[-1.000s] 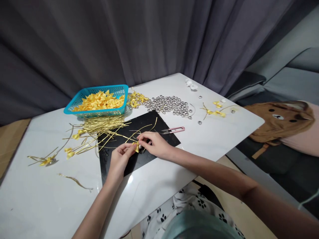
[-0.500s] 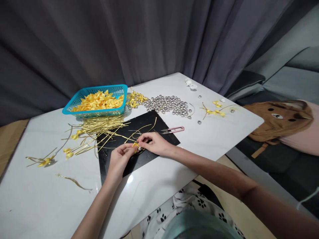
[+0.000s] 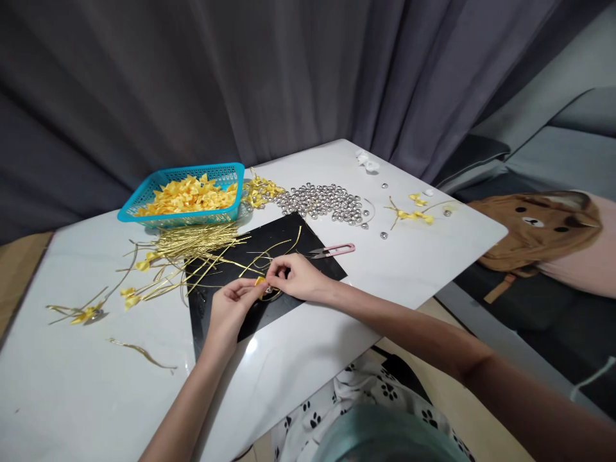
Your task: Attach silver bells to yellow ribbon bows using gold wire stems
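Over a black mat (image 3: 289, 234) on the white table (image 3: 414, 269), my left hand (image 3: 231, 308) and my right hand (image 3: 296, 277) meet, both with fingers pinched. Between them sits a small yellow ribbon bow (image 3: 260, 281) with a gold wire tie and a silver bell mostly hidden under my fingers. My left hand pinches the bow from the left. My right hand's fingertips grip the gold tie at the bow.
A blue basket (image 3: 144, 199) of yellow bows stands at the back left, beside a bundle of gold ties (image 3: 197, 239). Silver bells (image 3: 322, 202) lie in a heap behind the mat, pink snips (image 3: 334, 249) on its right corner. Finished bows (image 3: 79, 313) lie scattered left and right.
My right hand's fingers have shifted slightly left over the bow, covering the silver bell. My left hand keeps its pinch in place.
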Demonstrator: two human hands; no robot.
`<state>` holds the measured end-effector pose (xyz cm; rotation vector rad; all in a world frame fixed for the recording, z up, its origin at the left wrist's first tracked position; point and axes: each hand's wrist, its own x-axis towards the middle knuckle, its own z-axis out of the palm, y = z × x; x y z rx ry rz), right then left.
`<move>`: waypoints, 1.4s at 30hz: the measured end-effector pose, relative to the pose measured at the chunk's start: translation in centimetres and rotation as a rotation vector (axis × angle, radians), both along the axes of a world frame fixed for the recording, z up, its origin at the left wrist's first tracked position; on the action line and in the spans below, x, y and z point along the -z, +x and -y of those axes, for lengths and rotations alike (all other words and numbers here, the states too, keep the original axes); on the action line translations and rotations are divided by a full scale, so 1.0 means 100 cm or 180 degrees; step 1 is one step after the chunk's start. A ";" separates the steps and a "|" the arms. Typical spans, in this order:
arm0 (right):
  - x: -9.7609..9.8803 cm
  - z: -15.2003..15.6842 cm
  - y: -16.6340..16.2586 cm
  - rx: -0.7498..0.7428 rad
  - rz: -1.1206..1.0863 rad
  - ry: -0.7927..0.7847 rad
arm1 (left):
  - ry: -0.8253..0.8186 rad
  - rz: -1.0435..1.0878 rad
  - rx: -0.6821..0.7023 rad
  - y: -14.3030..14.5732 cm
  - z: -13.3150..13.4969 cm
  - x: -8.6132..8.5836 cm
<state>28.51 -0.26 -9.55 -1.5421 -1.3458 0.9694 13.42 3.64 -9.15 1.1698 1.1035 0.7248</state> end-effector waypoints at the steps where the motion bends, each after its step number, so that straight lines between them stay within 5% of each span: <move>1: 0.000 0.000 0.000 0.0002 -0.0012 0.0012 | 0.0013 0.0010 -0.0017 0.000 0.001 0.000; 12: 0.000 -0.002 0.009 -0.0487 -0.0635 -0.0464 | -0.0048 0.0024 0.0185 -0.002 -0.002 0.000; 25: -0.013 0.003 0.018 -0.0845 -0.0132 0.0128 | -0.0160 -0.0004 0.0258 -0.005 -0.004 -0.003; 42: -0.009 0.002 0.020 -0.1146 -0.0736 -0.0840 | 0.0101 -0.0186 0.0463 -0.003 -0.001 -0.001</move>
